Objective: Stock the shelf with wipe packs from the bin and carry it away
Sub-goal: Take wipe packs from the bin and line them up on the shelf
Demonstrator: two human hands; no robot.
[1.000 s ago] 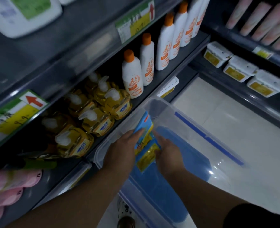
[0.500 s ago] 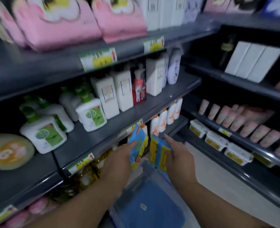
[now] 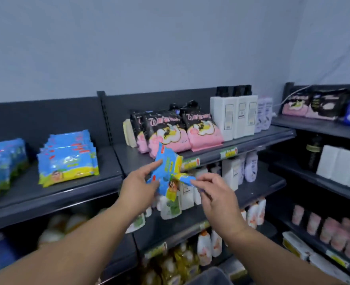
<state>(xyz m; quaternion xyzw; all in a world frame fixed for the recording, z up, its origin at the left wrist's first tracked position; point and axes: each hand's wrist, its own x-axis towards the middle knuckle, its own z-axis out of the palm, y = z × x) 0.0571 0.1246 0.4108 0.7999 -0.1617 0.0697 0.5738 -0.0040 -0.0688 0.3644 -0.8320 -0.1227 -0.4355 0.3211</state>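
My left hand [image 3: 138, 187] holds a blue and yellow wipe pack [image 3: 165, 167] tilted in the air in front of the top shelf [image 3: 67, 190]. My right hand [image 3: 215, 194] pinches the corner of a second blue and yellow wipe pack [image 3: 183, 177] just right of the first. Both packs touch each other. Matching wipe packs stand stacked on the top shelf at the left [image 3: 67, 159], with more at the far left edge [image 3: 1, 165]. Only a grey corner of the bin [image 3: 209, 277] shows at the bottom.
Pink and black packs [image 3: 180, 134] and white bottles [image 3: 233, 118] fill the top shelf's right section. Lower shelves hold white, orange-capped and yellow bottles. A second shelving unit [image 3: 324, 128] stands at a right angle on the right.
Both hands have lifted the wipe packs out of the bin up to top-shelf height. The camera has tilted up from the bin to the top shelf.
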